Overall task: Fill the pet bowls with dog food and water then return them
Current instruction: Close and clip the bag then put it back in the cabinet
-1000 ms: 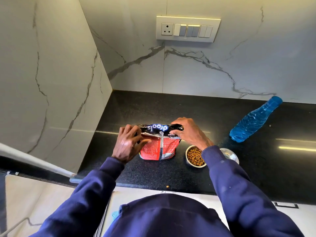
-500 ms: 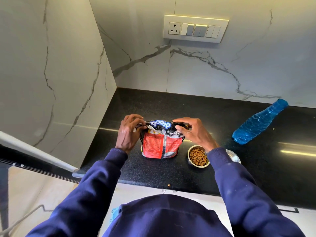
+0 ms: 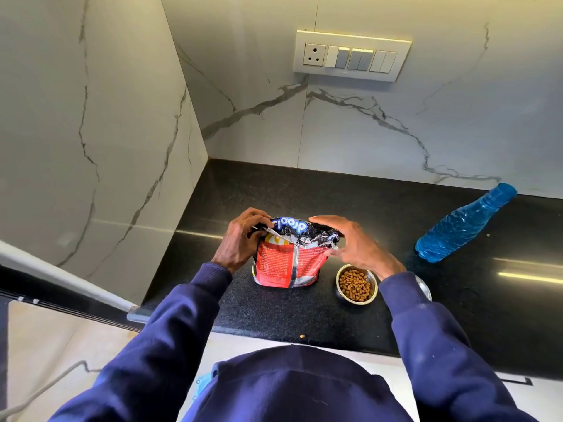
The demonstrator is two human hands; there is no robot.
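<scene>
A red and black dog food bag (image 3: 289, 263) stands upright on the black countertop (image 3: 274, 315). My left hand (image 3: 237, 242) grips the left end of its folded top. My right hand (image 3: 353, 242) lies over the right end, fingers on top and thumb against the front, pinching the fold. Just right of the bag sits a steel bowl (image 3: 356, 284) full of brown kibble. My right sleeve hides most of a second steel bowl (image 3: 425, 292). A blue water bottle (image 3: 463, 223) with its cap on stands at the back right.
Marble walls close the counter at the left and back, and a switch panel (image 3: 350, 56) is on the back wall. One stray kibble (image 3: 302, 336) lies near the counter's front edge. A white cabinet front lies below the edge.
Both hands have stayed on the bag's top, working the fold. My right hand's fingers have spread flatter over the right end. The view has shifted slightly.
</scene>
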